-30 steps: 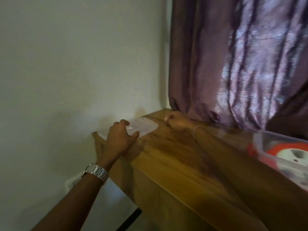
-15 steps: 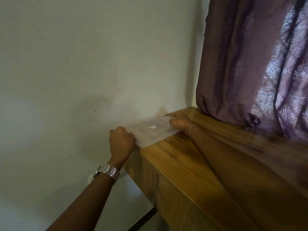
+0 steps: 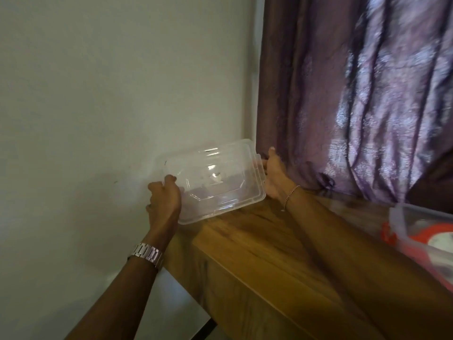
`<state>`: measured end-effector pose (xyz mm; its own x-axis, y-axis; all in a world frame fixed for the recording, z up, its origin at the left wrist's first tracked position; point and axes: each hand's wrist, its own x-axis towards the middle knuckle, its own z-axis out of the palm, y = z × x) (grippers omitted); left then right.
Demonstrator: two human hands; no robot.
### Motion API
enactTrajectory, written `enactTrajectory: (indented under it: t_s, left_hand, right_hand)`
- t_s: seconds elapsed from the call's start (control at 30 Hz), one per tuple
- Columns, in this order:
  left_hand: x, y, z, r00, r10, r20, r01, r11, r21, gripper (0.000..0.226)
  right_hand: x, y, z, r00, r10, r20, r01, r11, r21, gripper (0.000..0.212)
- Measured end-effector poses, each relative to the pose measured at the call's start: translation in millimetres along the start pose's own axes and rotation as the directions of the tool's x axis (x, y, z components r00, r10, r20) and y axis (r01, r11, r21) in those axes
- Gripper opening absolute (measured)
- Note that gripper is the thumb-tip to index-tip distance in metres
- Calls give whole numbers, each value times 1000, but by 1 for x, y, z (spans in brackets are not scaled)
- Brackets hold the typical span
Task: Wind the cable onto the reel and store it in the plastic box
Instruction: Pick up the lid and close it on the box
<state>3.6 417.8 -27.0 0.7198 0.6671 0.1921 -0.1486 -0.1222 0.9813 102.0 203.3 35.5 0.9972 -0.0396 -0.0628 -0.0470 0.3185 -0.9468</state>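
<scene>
A clear plastic lid [image 3: 210, 180] is held tilted up above the far left corner of the wooden table [image 3: 257, 244]. My left hand [image 3: 163, 200] grips its left end, fingers curled over the edge. My right hand [image 3: 273, 176] holds its right end near the tab. At the right edge stands the clear plastic box [image 3: 414, 231] with the orange reel [image 3: 434, 235] inside, blurred and partly cut off. The cable itself cannot be made out.
A pale wall [image 3: 110, 94] runs along the left, close behind the lid. A purple curtain [image 3: 355, 94] hangs behind the table's far edge. The table's left side drops off below my left wrist.
The lid has come up off the table corner and now tilts toward me, held at both ends. The box with the reel is back in view at the right.
</scene>
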Motion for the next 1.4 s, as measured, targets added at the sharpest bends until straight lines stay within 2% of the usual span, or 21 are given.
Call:
enactTrajectory:
  t_s: [0.03, 0.07, 0.13, 0.17, 0.23, 0.27, 0.33, 0.37, 0.43, 0.5, 0.6, 0.73, 0.83, 0.93, 1.03, 1.13, 1.2, 1.4]
  left_hand:
    - [-2, 6, 3, 996, -70, 49, 76, 989, -130, 60]
    - [-8, 14, 8, 984, -124, 129, 160, 934, -318, 67]
    - [-19, 29, 17, 946, -154, 285, 304, 727, -616, 77]
    - [-27, 37, 23, 924, -172, 341, 371, 618, -693, 80]
    - [-39, 48, 32, 860, -171, 480, 505, 411, -759, 81]
    - [-46, 55, 37, 821, -139, 554, 562, 366, -742, 77]
    - [-60, 67, 49, 774, -100, 625, 596, 449, -666, 62]
    - [-67, 73, 56, 778, -93, 621, 574, 506, -644, 51]
    - [-85, 85, 73, 783, -67, 618, 539, 569, -621, 29]
    - [-106, 97, 91, 717, -43, 696, 578, 595, -558, 14]
    - [-136, 112, 117, 552, -23, 833, 620, 679, -393, 14]
    - [-173, 125, 151, 434, -19, 901, 525, 818, -235, 41]
    - [-199, 133, 174, 411, 4, 911, 440, 875, -202, 42]
    - [-224, 138, 194, 361, 29, 932, 400, 898, -183, 27]
    - [-239, 136, 211, 367, 18, 930, 372, 913, -165, 29]
    - [-246, 129, 224, 377, -19, 926, 320, 941, -111, 42]
    - [-251, 123, 230, 368, -31, 929, 314, 945, -93, 42]
    - [-251, 101, 242, 391, -22, 920, 252, 964, -84, 23]
  right_hand:
    - [-7, -10, -8, 999, 18, 29, -20, 997, 72, 73]
    - [-14, -20, -19, 998, 24, 63, -32, 991, 127, 78]
    - [-30, -37, -39, 992, 2, 130, -25, 984, 178, 82]
    - [-41, -46, -53, 991, -38, 129, 13, 982, 190, 75]
    - [-64, -61, -79, 983, -135, 120, 110, 975, 194, 43]
    - [-74, -67, -91, 976, -180, 122, 159, 974, 163, 29]
    - [-90, -79, -118, 958, -268, 100, 266, 963, 32, 14]
    - [-96, -84, -131, 953, -295, 76, 298, 954, -41, 10]
    - [-113, -94, -162, 958, -286, -5, 282, 950, -136, 12]
    - [-133, -102, -191, 964, -247, -101, 234, 964, -125, 22]
    - [-162, -111, -232, 953, -233, -196, 216, 971, -106, 24]
    - [-197, -123, -285, 899, -261, -351, 208, 961, -182, 15]
    - [-215, -132, -313, 832, -341, -438, 199, 920, -339, 23]
    - [-229, -138, -334, 774, -432, -464, 226, 872, -435, 7]
    - [-235, -138, -352, 722, -488, -492, 182, 818, -545, 13]
    - [-237, -132, -365, 719, -491, -492, 129, 790, -600, 9]
    - [-239, -125, -373, 724, -474, -501, 72, 775, -628, 11]
    - [-238, -110, -387, 739, -437, -513, -66, 711, -700, 20]
